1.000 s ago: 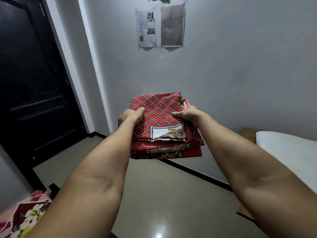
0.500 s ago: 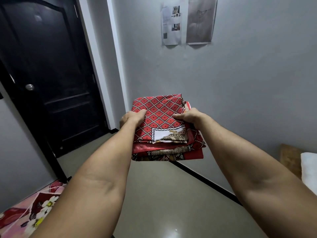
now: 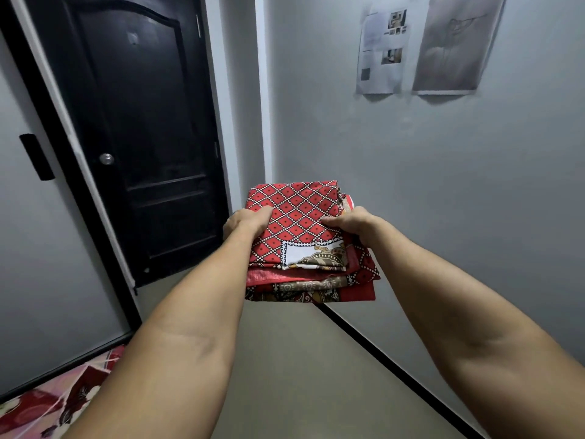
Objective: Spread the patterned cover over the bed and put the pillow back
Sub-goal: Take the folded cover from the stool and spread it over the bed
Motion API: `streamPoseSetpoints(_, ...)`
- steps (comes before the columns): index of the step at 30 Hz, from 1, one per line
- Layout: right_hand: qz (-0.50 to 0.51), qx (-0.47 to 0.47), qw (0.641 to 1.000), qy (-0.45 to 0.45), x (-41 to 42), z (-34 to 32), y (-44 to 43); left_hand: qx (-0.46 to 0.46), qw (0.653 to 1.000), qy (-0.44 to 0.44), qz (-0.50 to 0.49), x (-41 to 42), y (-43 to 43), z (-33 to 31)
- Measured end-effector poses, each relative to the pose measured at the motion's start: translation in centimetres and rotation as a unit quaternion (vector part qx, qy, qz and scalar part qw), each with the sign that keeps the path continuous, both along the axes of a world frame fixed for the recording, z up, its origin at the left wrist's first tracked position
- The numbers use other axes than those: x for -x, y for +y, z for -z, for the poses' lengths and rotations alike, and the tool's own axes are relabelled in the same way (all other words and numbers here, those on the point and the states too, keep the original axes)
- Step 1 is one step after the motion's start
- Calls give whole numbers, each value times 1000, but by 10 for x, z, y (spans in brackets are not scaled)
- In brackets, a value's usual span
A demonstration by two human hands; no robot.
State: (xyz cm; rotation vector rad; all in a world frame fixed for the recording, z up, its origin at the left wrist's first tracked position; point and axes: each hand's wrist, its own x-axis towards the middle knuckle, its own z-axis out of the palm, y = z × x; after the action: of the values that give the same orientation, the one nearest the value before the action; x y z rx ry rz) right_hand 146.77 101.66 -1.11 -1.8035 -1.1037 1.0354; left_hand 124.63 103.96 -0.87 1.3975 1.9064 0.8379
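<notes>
Holding the folded patterned cover (image 3: 297, 223) out at arm's length, the left hand (image 3: 248, 221) and right hand (image 3: 351, 223) each clasp a side, thumbs pressed on top, a black door (image 3: 136, 137) beyond the left hand.

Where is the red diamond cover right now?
Mid-frame in the head view, the folded red cover is held between the left hand and right hand, right of the black door.

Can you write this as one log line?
held: folded red diamond-patterned cloth cover | left hand: grips | right hand: grips | spread: not yet
</notes>
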Motion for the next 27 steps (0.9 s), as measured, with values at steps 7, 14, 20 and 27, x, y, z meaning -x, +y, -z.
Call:
streamPoseSetpoints(7, -44, -17, 999, 2, 29, -9, 82, -13, 999, 12, -49, 29, 65, -7)
streamPoseSetpoints(14, -96, -7, 995, -4, 63, -6, 138, -1, 995, 14, -99, 65, 96, -7)
streamPoseSetpoints(20, -157, 6, 987, -15, 95, -3, 185, -4, 988, 17, -152, 93, 115, -1)
streamPoseSetpoints(27, -261, 11, 965, -31, 145, -9, 249, -13, 968, 35, -249, 131, 140, -5)
